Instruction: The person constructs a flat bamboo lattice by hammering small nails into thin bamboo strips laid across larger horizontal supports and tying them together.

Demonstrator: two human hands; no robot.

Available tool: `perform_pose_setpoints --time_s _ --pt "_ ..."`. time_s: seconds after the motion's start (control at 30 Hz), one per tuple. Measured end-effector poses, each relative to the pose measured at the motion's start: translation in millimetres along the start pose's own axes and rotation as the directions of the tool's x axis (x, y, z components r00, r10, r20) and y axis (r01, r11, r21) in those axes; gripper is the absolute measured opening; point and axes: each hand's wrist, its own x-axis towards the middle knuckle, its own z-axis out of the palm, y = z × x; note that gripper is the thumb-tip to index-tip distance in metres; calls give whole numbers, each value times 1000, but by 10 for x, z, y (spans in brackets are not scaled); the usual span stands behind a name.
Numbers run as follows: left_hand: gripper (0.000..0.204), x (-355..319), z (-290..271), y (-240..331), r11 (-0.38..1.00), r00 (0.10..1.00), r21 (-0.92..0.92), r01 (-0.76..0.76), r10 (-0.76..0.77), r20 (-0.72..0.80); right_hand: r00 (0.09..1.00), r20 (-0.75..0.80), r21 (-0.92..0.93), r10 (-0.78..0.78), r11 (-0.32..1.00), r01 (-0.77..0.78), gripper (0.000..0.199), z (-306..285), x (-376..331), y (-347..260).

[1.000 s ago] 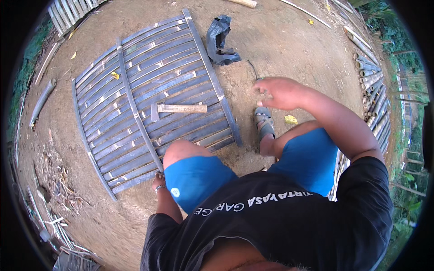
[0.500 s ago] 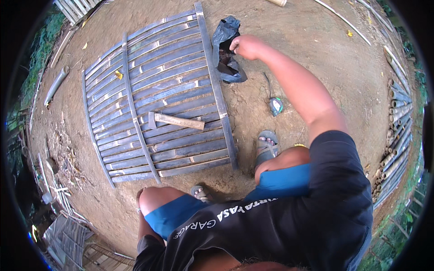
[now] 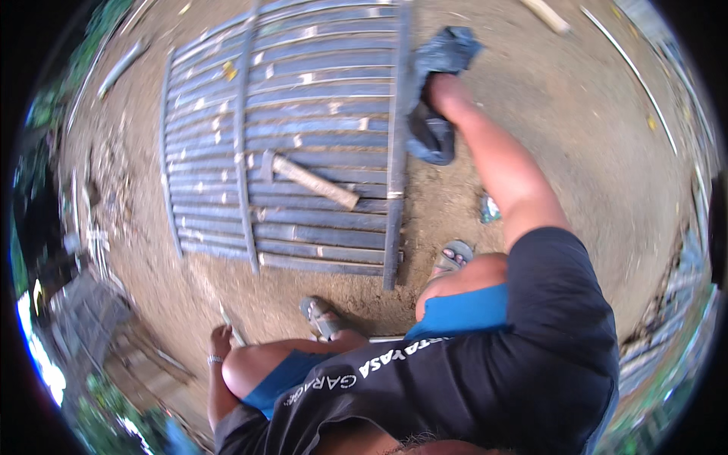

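My right hand (image 3: 449, 97) reaches into a black plastic bag (image 3: 446, 54) lying on the dirt just beyond the right edge of a bamboo slat panel (image 3: 322, 159). The bag's mouth hides its fingers. On the slats rests a hatchet (image 3: 315, 180) with a wooden handle, its head toward the left. My left hand (image 3: 219, 337), with a band at the wrist, is low beside my left knee. Its fingers look curled, and a thin pale strip (image 3: 230, 324) shows beside them. Blur hides what it holds.
A tape measure (image 3: 490, 208) lies on the ground, partly behind my right forearm. Bamboo poles (image 3: 667, 315) are stacked at the right edge. A bamboo piece (image 3: 121, 68) lies at far left, another (image 3: 546, 15) at the top. My sandalled feet stand near the panel's front edge.
My right hand has gone from the bag's opening to inside it. The view has shifted, and my left hand, hidden before, now shows beside my knee.
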Motion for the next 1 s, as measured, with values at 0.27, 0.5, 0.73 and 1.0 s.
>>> perform_pose_setpoints --time_s 0.27,0.5,0.73,1.0 --pt "58 -209 235 653 999 1000 43 -14 14 11 986 -6 -199 -168 966 163 38 63 106 137" --pt "55 -280 235 962 991 992 61 -122 123 -15 929 -245 -136 -278 958 251 31 109 142 482" --pt "53 -129 383 859 988 991 75 -135 136 -12 920 -324 31 -220 970 243 19 -248 -161 521" --pt "53 101 499 940 962 967 -108 -252 246 -63 972 -216 214 -92 967 140 30 -806 -823 1001"
